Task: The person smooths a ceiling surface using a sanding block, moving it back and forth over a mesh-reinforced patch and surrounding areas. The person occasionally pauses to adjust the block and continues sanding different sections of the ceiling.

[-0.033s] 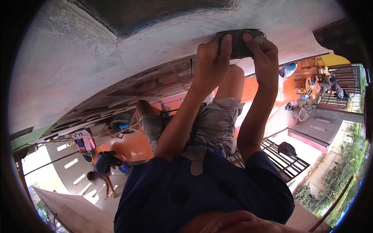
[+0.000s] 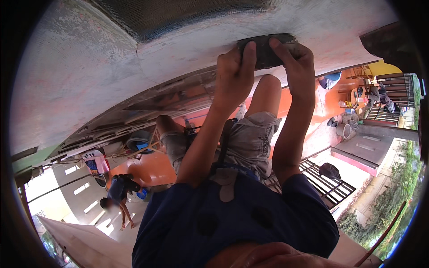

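Observation:
A dark grey rectangular piece of sandpaper (image 2: 263,57) lies flat against a whitish, patchy plastered surface (image 2: 178,56) at the top of the view. My left hand (image 2: 234,73) grips its left end, thumb on the face towards me and the other fingers behind. At the right end my right hand (image 2: 297,64) pinches it the same way, with its fingers curled. Both forearms reach up from below. Above my hands, a recessed dark mesh panel (image 2: 178,18) is set into the surface.
Below left, another person (image 2: 119,187) bends over near a blue bucket (image 2: 142,193). A dark tub (image 2: 139,141) stands close by. On the right are metal bars (image 2: 319,181) with a black bag (image 2: 330,171), and a pale bucket (image 2: 344,130). More people (image 2: 382,97) sit farther off.
Both my hands have slid a little to the left along the surface, carrying the sandpaper with them. The grip stays the same.

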`<action>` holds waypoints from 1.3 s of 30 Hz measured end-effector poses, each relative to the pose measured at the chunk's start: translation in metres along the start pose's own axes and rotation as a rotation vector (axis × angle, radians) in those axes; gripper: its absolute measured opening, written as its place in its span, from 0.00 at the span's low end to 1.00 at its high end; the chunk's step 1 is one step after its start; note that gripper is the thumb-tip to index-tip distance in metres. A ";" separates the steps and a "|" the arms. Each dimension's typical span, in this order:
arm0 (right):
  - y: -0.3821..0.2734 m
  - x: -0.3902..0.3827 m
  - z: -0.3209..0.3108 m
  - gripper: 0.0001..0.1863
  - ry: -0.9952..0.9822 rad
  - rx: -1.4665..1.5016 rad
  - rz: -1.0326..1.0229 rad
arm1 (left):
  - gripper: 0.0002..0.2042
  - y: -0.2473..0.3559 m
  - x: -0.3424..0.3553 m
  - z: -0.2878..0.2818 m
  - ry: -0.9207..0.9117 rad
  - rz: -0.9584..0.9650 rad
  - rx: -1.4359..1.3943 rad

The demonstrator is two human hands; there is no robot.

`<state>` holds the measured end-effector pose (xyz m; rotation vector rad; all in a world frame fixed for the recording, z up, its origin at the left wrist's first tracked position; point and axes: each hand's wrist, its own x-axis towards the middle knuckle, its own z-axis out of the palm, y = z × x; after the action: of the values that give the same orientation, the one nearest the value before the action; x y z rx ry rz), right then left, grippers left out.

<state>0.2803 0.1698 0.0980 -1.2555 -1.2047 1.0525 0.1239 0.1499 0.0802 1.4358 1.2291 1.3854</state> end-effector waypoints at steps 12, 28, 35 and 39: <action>0.022 -0.046 0.189 0.15 -0.310 0.244 -0.045 | 0.22 -0.063 -0.046 -0.199 0.412 -0.128 -0.048; -0.015 -0.010 0.077 0.13 -0.034 0.331 -0.037 | 0.17 0.004 0.009 -0.065 0.087 0.268 -0.058; 0.013 -0.020 0.097 0.13 -0.063 0.249 0.005 | 0.17 -0.015 -0.006 -0.086 0.086 0.150 0.097; 0.003 -0.021 0.107 0.13 -0.081 0.257 -0.116 | 0.19 -0.020 -0.005 -0.106 0.197 0.303 0.061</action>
<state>0.1724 0.1606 0.0871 -0.9425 -1.1473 1.1411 0.0167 0.1401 0.0712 1.6083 1.2207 1.7410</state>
